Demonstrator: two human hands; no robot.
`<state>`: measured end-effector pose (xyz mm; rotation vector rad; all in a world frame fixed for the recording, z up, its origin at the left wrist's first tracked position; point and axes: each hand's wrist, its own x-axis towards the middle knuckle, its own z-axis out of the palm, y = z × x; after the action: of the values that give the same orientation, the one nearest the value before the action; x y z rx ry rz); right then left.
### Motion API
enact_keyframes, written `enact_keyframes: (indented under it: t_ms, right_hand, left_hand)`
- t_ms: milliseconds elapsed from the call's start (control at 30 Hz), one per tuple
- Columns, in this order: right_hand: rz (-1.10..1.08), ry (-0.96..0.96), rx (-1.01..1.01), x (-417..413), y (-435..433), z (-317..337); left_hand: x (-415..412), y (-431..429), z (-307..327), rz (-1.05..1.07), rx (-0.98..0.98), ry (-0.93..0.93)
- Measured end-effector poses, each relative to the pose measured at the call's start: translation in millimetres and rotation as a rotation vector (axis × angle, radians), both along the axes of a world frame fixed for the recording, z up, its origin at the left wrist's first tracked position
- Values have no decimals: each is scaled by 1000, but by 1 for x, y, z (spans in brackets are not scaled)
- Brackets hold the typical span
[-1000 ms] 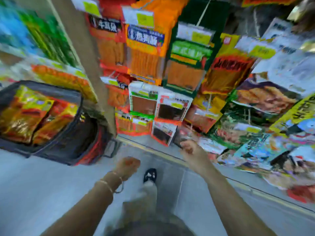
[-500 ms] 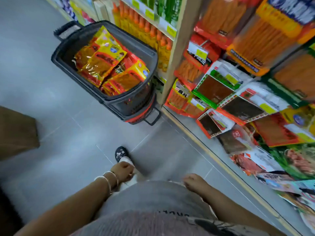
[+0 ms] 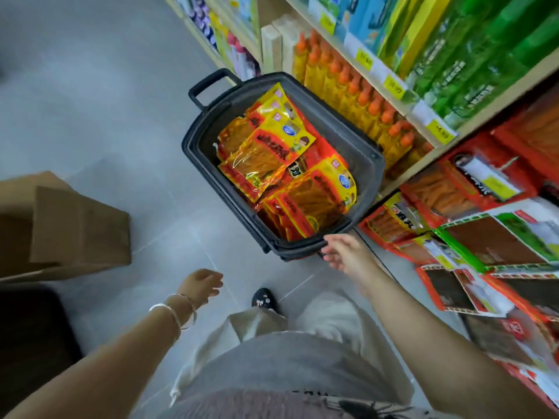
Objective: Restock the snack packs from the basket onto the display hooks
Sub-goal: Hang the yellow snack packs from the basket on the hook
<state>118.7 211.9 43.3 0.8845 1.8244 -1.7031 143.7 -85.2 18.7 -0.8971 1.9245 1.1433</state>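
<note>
View from the head camera, looking down an aisle. A dark plastic basket [image 3: 361,152] stands on the grey tiled floor [image 3: 90,116], close against the foot of the shelving [image 3: 472,122]. It is filled with red and yellow snack packs [image 3: 272,149], lying flat and overlapping. The right hand [image 3: 346,252] is extended toward the near rim of the basket; its grip is released, fingers spread and slightly curled, holding nothing. The fingertips lie at the rim, but contact cannot be confirmed. The left hand [image 3: 199,284], with bangles [image 3: 174,309] at the wrist, hangs over the floor, well apart from the basket; its grip is loosely open and empty. Hanging packets [image 3: 490,237] of similar snacks fill the display at right, just beside the basket. Bottles with orange caps [image 3: 360,98] line the lowest shelf behind it. A brown cardboard box [image 3: 75,231] sits on the floor at left.
</note>
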Motion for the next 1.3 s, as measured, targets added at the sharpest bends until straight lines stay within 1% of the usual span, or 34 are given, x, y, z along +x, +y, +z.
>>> enact_keyframes:
  t_ms: [100,167,300,367,433,567,667,833,933,1000,1067,1167,1300]
  right_hand:
    - [-72,-25,-117,-52,-9,-3]
    - [-122,-87,-187,-84,-11,-14]
    - [-220,-362,-248,-133,-11,-46]
    - [-266,-502,-213,-149,-12,-64]
    - [-262,-601,-139,-160,-14,-78]
    - [-238,-728,-24,-170,-15,-101]
    - [-233,-780,35,-173,-12,-120]
    - [-268,-777,76,-169,-21,-147]
    - [-429,-743,154,-163,-27,-149]
    - [-524,-711,169,-161,-26,-143]
    - [-599,-640,144,-160,-26,-131]
    - [-715,-471,119,-153,-28,-109]
    - [-684,-286,77,-135,-40,-80]
  left_hand:
    - [-31,10,1,88,30,25]
    - [-53,24,-1,129,47,38]
    - [-97,58,-2,207,72,75]
    - [-118,75,-5,232,98,94]
    - [-137,89,-8,228,117,122]
    - [-167,102,-11,188,133,130]
    - [-181,101,-14,110,131,129]
    - [-197,86,-24,-43,115,61]
    - [-208,75,-26,-167,100,21]
    - [-218,69,-25,-226,96,3]
    - [-231,66,-23,-291,95,-7]
    - [-253,63,-19,-340,118,-5]
    - [-279,66,-14,-400,146,38]
